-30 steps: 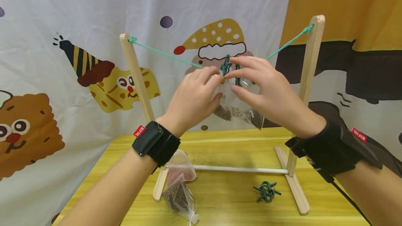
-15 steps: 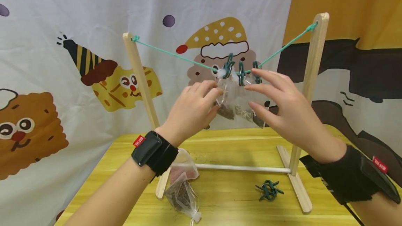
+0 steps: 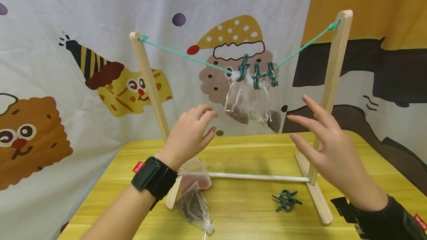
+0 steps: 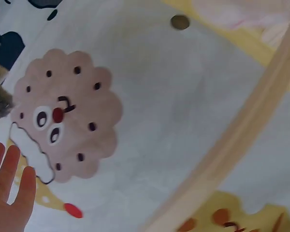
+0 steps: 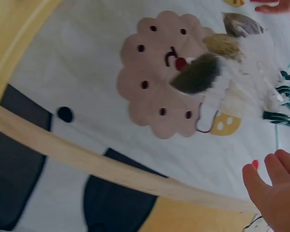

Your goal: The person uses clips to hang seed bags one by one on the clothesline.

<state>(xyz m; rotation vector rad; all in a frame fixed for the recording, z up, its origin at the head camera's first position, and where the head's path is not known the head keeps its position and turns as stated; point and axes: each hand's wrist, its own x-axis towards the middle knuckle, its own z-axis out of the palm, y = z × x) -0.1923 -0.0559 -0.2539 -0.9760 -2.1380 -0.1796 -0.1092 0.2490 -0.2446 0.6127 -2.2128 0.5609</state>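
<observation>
Three sheer drawstring bags hang side by side from a green cord (image 3: 186,56), each under a dark green clip. The left bag (image 3: 237,112) holds brown bits, the middle bag (image 3: 258,116) pale bits, the right bag (image 3: 275,119) dark ones. My left hand (image 3: 188,132) is in the air left of the bags, touching nothing, fingers loosely bent. To their right my right hand (image 3: 328,147) is spread and holds nothing. In the right wrist view a clip (image 5: 280,118) and the bags appear beyond the fingers.
The cord is tied to two wooden posts, left (image 3: 148,80) and right (image 3: 333,69), joined low by a white rod (image 3: 260,177). On the table (image 3: 247,210) lie a bag with dark bits (image 3: 193,206), a bag with pink contents (image 3: 198,180) and a cluster of green clips (image 3: 287,200).
Both hands have left the clips and bags. The left hand has moved down and left, the right hand down and right. The three clipped bags stay hanging on the cord.
</observation>
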